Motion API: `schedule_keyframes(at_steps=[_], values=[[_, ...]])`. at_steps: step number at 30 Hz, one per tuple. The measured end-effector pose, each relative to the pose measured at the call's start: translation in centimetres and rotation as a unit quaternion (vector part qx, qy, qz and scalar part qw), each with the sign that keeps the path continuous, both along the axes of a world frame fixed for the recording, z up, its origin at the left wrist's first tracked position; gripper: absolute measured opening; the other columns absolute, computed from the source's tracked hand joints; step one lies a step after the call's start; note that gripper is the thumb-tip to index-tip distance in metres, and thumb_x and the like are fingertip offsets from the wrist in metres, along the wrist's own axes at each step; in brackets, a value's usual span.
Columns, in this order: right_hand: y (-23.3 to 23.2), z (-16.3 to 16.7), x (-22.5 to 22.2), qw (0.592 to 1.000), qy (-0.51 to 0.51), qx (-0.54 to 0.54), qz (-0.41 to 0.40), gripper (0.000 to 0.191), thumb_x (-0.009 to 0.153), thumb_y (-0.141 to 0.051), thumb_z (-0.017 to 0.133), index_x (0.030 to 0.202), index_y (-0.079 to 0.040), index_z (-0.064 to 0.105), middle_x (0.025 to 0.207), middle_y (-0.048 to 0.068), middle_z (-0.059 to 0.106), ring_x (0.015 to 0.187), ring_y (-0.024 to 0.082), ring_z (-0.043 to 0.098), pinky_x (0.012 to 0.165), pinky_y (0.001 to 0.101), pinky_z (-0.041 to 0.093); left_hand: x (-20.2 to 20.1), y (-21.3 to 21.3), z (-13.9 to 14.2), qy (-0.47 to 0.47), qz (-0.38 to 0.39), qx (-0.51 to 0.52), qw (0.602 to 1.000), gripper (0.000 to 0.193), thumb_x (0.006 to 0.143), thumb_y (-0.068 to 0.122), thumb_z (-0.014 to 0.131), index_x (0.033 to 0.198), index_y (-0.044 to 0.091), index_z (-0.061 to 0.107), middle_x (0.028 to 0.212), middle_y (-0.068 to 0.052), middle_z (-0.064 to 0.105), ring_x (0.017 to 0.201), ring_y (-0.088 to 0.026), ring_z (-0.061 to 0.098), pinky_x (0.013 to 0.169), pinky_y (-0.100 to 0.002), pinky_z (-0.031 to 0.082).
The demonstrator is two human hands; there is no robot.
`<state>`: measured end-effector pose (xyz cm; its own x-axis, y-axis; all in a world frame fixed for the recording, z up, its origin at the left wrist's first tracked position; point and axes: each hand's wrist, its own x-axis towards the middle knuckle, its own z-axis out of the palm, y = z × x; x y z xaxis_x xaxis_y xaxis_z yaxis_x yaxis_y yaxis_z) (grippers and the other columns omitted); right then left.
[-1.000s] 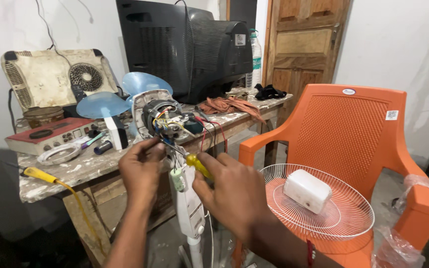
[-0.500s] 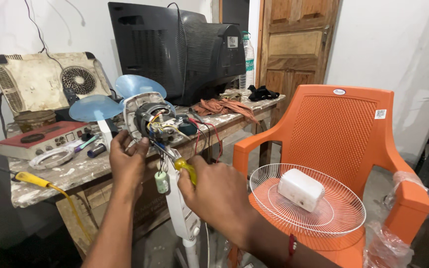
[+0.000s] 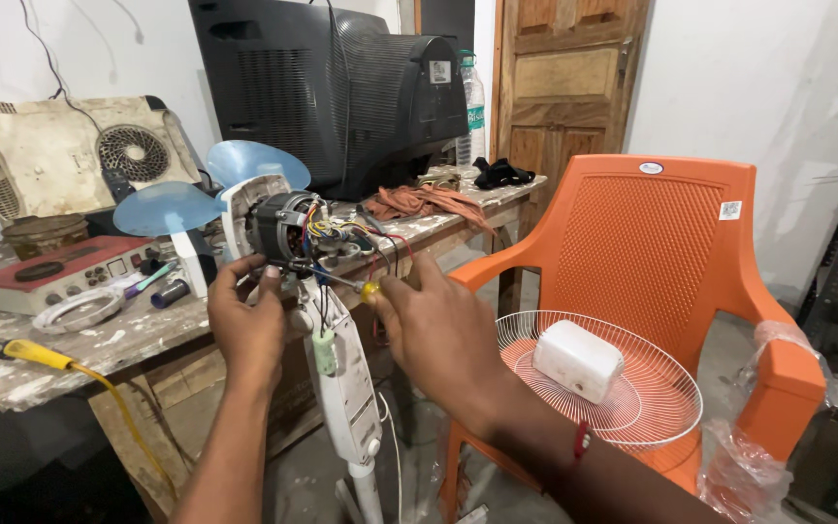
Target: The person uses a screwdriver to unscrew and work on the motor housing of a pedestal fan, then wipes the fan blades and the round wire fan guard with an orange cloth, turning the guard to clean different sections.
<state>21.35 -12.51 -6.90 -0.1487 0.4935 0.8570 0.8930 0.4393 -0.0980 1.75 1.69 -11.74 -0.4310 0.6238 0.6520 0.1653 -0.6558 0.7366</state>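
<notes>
The right hand is pinching a yellow-handled screwdriver. Its long thin shaft is pointing left into the fan motor, which is sitting on the white stand. The left hand is curling its fingers under the motor, closer to it.

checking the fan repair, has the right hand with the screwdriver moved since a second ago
Yes. The right hand rose with the screwdriver, whose tip is now level with the fan motor rather than below it.
</notes>
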Motion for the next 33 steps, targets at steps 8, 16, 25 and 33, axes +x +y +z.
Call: schedule_keyframes(at_steps=[8,16,25,33], values=[[2.2,0.6,1.6,0.993,-0.076,-0.089,0.023,0.035,0.084,-0.028,0.075,0.103,-0.003,0.061,0.093,0.018,0.069,0.082,0.043,0.068,0.071,0.0531,0.053,0.7,0.3,0.2,0.056,0.077,0.015,0.995,0.023,0.096,0.018,0.073,0.113,0.003,0.070,0.116,-0.014,0.066,0.103,-0.024,0.066,0.089,-0.036,0.051],[2.4,0.9,3.6,0.990,-0.107,0.092,0.026,0.029,0.080,-0.023,0.078,0.105,-0.010,0.071,0.098,0.014,0.059,0.092,0.035,0.064,0.066,0.0455,0.052,2.3,-0.4,1.8,0.029,0.070,-0.020,0.997,0.025,0.093,0.018,0.076,0.112,0.003,0.066,0.101,-0.007,0.071,0.078,-0.017,0.066,0.069,-0.033,0.053],[2.8,2.1,2.3,0.995,0.027,-0.079,0.058,0.031,0.096,-0.033,0.066,0.109,-0.006,0.071,0.097,0.017,0.071,0.085,0.040,0.068,0.073,0.0513,0.053,2.7,-0.9,3.1,-0.070,-0.023,-0.143,0.987,0.025,0.092,0.019,0.075,0.113,0.007,0.067,0.082,-0.005,0.065,0.064,-0.015,0.059,0.050,-0.035,0.048],[4.2,1.2,2.3,0.990,-0.008,-0.093,0.108,0.039,0.078,-0.017,0.073,0.109,0.001,0.057,0.099,0.022,0.066,0.088,0.044,0.065,0.072,0.0530,0.052,0.3,2.4,1.3,-0.011,-0.015,-0.079,0.997,0.016,0.095,0.016,0.076,0.101,0.002,0.073,0.082,-0.004,0.066,0.067,-0.010,0.048,0.056,-0.029,0.038]])
